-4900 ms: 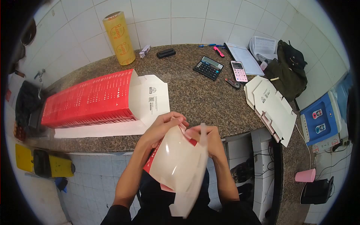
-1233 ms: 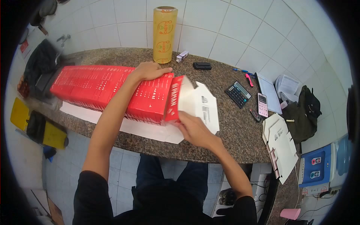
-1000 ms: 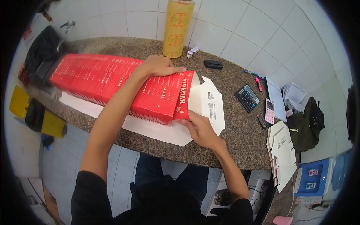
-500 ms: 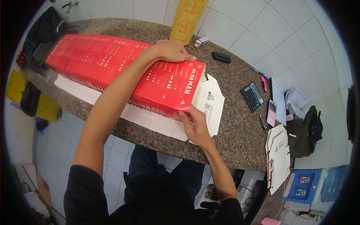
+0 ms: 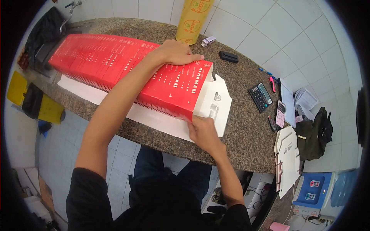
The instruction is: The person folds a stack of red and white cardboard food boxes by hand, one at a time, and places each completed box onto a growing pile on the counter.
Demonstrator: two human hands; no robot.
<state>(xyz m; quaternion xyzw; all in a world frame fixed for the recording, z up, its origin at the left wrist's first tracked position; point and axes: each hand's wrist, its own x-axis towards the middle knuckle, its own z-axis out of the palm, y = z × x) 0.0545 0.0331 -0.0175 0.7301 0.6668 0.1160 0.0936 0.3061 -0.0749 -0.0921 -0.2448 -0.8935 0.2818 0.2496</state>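
A long row of nested red cardboard boxes (image 5: 115, 65) with white lettering lies along the counter. My left hand (image 5: 179, 53) is wrapped over the far top edge near the right end, thumb on the red face and its other fingers hidden behind. At the near right corner, my right hand (image 5: 205, 133) is closed on the edge of the end box, with some fingers out of sight. White flaps (image 5: 214, 102) with a small printed logo stick out from that end. White cardboard (image 5: 158, 122) runs under the row along the counter's near edge.
On the granite counter (image 5: 246, 142) stand a yellow printed roll (image 5: 191, 23), a black case (image 5: 229, 57), a calculator (image 5: 260, 97) and a pink phone (image 5: 280, 113). Flat white cartons (image 5: 287, 158) overhang the right side. A sink tap (image 5: 69, 11) is at far left.
My right hand has shifted its hold at the near corner, the thumb slipping from the red face to the edge. The end box is slightly angled from the rest. My left hand stays nearly in place.
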